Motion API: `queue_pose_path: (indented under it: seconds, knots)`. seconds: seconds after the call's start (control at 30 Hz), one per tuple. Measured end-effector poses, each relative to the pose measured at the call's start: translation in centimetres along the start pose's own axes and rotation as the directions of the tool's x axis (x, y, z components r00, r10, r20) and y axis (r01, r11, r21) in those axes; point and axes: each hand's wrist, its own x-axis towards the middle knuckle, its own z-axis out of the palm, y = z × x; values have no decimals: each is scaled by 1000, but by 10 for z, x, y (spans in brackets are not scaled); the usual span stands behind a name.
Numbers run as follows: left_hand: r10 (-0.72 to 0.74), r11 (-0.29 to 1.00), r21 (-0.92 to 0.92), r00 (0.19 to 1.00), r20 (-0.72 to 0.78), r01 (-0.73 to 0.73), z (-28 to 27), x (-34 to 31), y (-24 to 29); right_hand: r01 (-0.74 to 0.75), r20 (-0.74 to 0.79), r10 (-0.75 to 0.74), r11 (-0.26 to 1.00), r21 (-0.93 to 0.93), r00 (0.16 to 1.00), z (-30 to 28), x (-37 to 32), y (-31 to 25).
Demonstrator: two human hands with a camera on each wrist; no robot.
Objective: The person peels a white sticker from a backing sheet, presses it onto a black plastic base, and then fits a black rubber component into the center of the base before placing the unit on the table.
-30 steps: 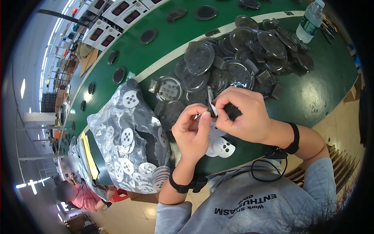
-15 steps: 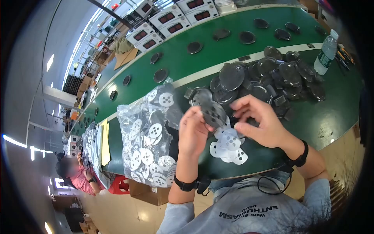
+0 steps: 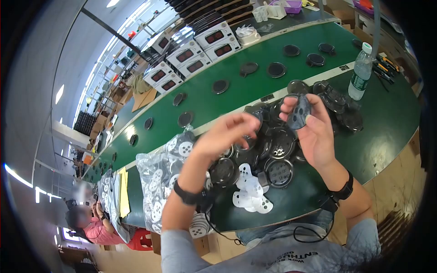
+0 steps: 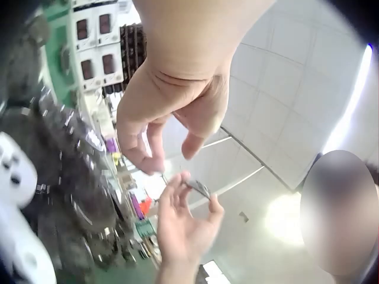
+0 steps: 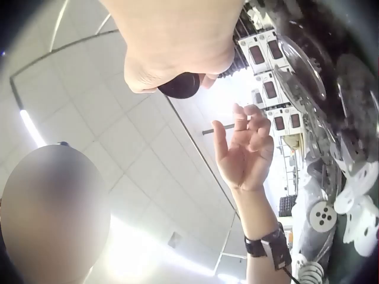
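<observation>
My right hand (image 3: 317,136) holds up a dark round disc (image 3: 299,113) with several holes, pinched between thumb and fingers above the pile. The right wrist view shows the underside of that disc (image 5: 180,86) as a black round face. My left hand (image 3: 223,136), blurred, hovers with loosely bent fingers and nothing in them over the left part of the pile of dark round covers (image 3: 278,143). In the right wrist view the left hand (image 5: 246,154) has its fingers spread. White discs with holes (image 3: 252,191) lie overlapping on the green table in front of the pile.
A clear plastic bag of white discs (image 3: 157,182) lies at the left. Beyond a pale strip, a row of dark covers (image 3: 221,86) lies along the green surface (image 3: 255,98). A water bottle (image 3: 359,73) stands at the right, near several tools (image 3: 387,68). A person (image 3: 98,227) sits far left.
Both hands were together, then parted. The dark disc, by the left hand half a second ago, is now raised in the right hand. The left hand has emptied and moved over the pile.
</observation>
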Motion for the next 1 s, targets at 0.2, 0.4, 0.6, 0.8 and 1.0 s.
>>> queue_pose_path:
  seconds: [0.2,0.4,0.6,0.8,1.0]
  knots:
    - [163,483,874,975,-151,55,-105,202,-9,44,-86,-51,995,-88,995,-13,9,5]
    - [344,391,915,907,-243,97,-140,360,-96,58,-65,-71,980,-190,995,-21,7,14]
    - [279,475,862,898,-339,178,-104,354,-77,22,-138,-62,963,-269,988,-24,13,16]
    - [424,389,918,869,-253,78,-107,297,-25,23,-84,-48,960,-280,995,-29,13,24]
    - [677,389,908,716,-169,-153,-107,141,27,-8,6,10,965,-262,1000,-27,7,30]
